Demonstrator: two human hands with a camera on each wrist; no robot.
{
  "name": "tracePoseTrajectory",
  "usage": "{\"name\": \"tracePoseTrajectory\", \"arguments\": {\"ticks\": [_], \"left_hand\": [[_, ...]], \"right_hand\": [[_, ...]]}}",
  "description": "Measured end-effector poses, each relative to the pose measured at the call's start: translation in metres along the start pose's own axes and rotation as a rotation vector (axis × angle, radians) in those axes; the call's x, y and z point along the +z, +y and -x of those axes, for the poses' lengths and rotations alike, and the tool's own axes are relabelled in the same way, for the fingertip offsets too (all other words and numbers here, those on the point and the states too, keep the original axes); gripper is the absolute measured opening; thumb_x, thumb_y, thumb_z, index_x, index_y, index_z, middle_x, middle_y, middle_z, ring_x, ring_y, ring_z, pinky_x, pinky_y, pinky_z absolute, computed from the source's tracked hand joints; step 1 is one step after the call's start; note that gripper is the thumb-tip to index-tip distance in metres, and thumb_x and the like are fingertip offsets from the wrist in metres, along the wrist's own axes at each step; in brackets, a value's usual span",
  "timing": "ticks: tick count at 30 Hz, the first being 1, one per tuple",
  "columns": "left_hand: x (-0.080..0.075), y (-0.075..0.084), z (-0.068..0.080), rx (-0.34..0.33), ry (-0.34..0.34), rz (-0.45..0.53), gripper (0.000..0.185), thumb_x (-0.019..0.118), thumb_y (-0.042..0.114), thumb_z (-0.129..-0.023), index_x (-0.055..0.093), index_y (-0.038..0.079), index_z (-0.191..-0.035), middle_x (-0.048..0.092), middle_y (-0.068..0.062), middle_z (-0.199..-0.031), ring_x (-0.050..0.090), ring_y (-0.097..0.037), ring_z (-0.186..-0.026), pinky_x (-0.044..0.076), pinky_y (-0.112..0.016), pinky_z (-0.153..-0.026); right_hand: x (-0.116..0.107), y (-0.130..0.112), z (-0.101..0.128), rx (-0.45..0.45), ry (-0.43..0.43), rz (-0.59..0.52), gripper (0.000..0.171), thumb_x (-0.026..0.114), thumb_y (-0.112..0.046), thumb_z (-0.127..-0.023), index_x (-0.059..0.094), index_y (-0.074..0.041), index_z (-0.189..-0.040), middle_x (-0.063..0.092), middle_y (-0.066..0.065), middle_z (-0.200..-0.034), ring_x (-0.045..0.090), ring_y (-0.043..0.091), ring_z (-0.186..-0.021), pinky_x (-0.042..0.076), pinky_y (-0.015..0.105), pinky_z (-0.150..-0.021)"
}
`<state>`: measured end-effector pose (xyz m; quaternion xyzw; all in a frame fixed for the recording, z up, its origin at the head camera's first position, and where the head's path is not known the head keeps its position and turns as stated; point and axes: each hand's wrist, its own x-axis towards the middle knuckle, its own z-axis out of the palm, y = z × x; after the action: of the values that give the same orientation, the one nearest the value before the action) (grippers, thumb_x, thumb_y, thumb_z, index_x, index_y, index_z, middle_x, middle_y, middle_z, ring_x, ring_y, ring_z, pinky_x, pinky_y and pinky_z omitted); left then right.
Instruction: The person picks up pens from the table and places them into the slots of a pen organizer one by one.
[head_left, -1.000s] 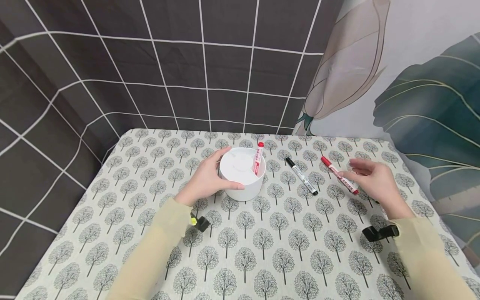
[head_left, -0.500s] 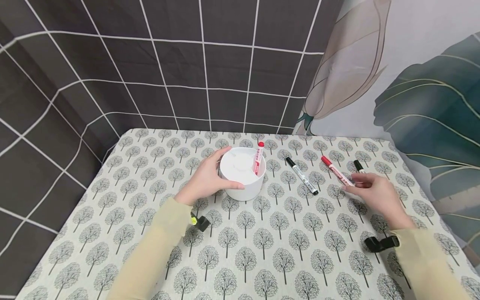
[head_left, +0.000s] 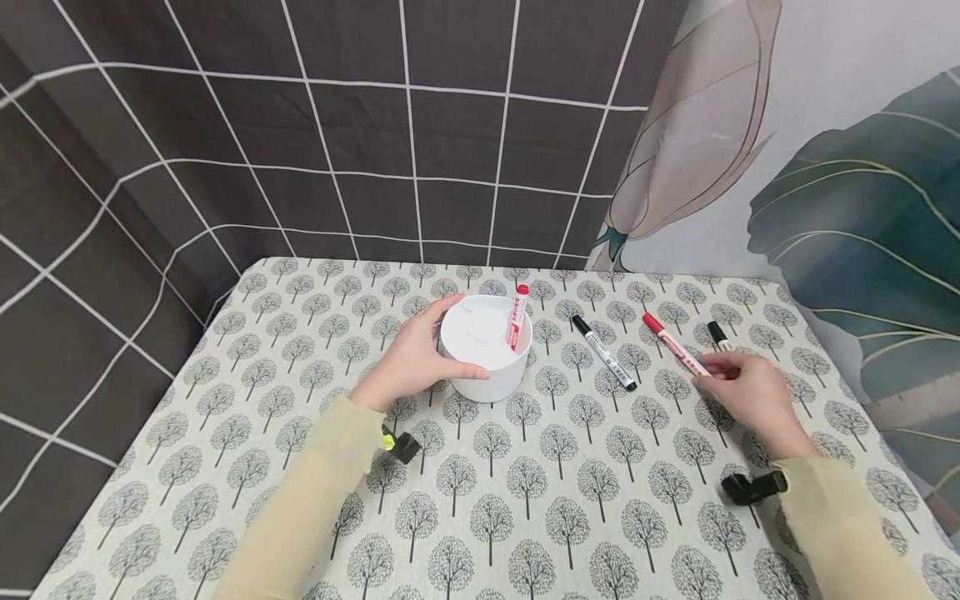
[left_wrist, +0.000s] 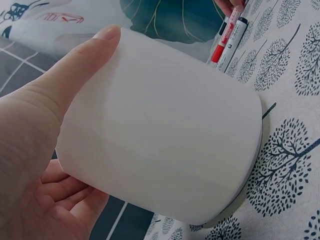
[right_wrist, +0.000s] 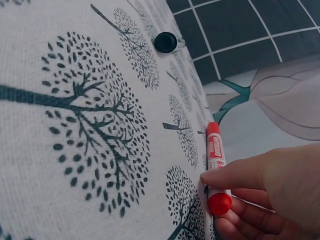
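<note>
The right hand [head_left: 750, 392] has its thumb and fingers closing in a narrow pinch on the near end of a red marker [head_left: 672, 343] that lies flat on the tree-patterned tablecloth [head_left: 525, 500]; the right wrist view shows a fingertip [right_wrist: 212, 177] touching the barrel just above its red end, so the hold looks shallow and near the tip. A grip that far from the middle could let the marker swing or slip out when lifted. Just beside it, on the far side of the hand, lies a black-capped marker [head_left: 717, 333], close enough that the fingers could nudge or roll it. Another black marker [head_left: 603, 352] lies near, between the red one and the white cup [head_left: 486, 346]. The left hand [head_left: 408, 360] wraps around the cup's side, thumb along the rim, steadying it. Inside, a second red marker [head_left: 516, 317] leans against the far wall; a hard bump there could tip the light cup if the left hand loosens.
</note>
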<state>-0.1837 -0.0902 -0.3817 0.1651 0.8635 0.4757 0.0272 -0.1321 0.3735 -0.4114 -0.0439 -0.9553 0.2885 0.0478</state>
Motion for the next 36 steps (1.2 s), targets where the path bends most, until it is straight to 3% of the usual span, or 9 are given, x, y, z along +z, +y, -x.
{"name": "tracePoseTrajectory", "arguments": {"ticks": [8,14,20,28,36], "left_hand": [[0.001,-0.002,-0.001,0.012,-0.005,0.006,0.118,0.100,0.044,-0.058,0.040,0.016,-0.155,0.054,-0.004,-0.144,0.051,-0.024,-0.129,0.040,-0.051,-0.109],[0.000,-0.003,-0.001,0.011,-0.004,-0.013,0.117,0.100,0.046,-0.057,0.040,0.020,-0.155,0.054,-0.003,-0.144,0.050,-0.023,-0.131,0.040,-0.051,-0.109],[-0.001,-0.003,-0.001,0.020,-0.008,-0.017,0.118,0.100,0.045,-0.058,0.040,0.018,-0.156,0.053,-0.004,-0.146,0.050,-0.023,-0.132,0.040,-0.051,-0.110],[0.000,-0.002,-0.003,0.012,-0.005,-0.016,0.117,0.101,0.045,-0.056,0.042,0.021,-0.155,0.054,-0.001,-0.145,0.049,-0.022,-0.132,0.037,-0.052,-0.111],[0.000,0.000,-0.002,-0.001,-0.002,-0.008,0.117,0.101,0.043,-0.056,0.041,0.023,-0.155,0.052,0.001,-0.147,0.047,-0.021,-0.134,0.035,-0.053,-0.113]], "right_hand": [[0.001,0.002,0.000,0.030,0.008,-0.007,0.034,0.080,-0.016,-0.087,0.071,0.004,-0.114,0.072,0.011,-0.089,0.061,0.016,-0.070,0.046,0.027,-0.057],[-0.004,-0.003,0.002,0.044,0.013,-0.038,0.031,0.074,-0.019,-0.094,0.072,0.001,-0.117,0.073,0.014,-0.094,0.062,0.014,-0.071,0.049,0.025,-0.055],[-0.011,-0.012,0.002,0.043,0.031,-0.043,0.032,0.072,-0.023,-0.097,0.072,-0.001,-0.120,0.072,0.017,-0.099,0.059,0.017,-0.073,0.046,0.028,-0.053],[-0.024,-0.025,0.000,0.026,0.042,-0.088,0.034,0.071,-0.026,-0.097,0.072,-0.003,-0.122,0.071,0.019,-0.107,0.060,0.007,-0.077,0.049,0.022,-0.057],[-0.037,-0.049,-0.001,-0.051,0.123,-0.116,0.030,0.075,-0.026,-0.095,0.075,-0.003,-0.115,0.072,-0.005,-0.091,0.060,0.000,-0.071,0.047,0.020,-0.051]]}}
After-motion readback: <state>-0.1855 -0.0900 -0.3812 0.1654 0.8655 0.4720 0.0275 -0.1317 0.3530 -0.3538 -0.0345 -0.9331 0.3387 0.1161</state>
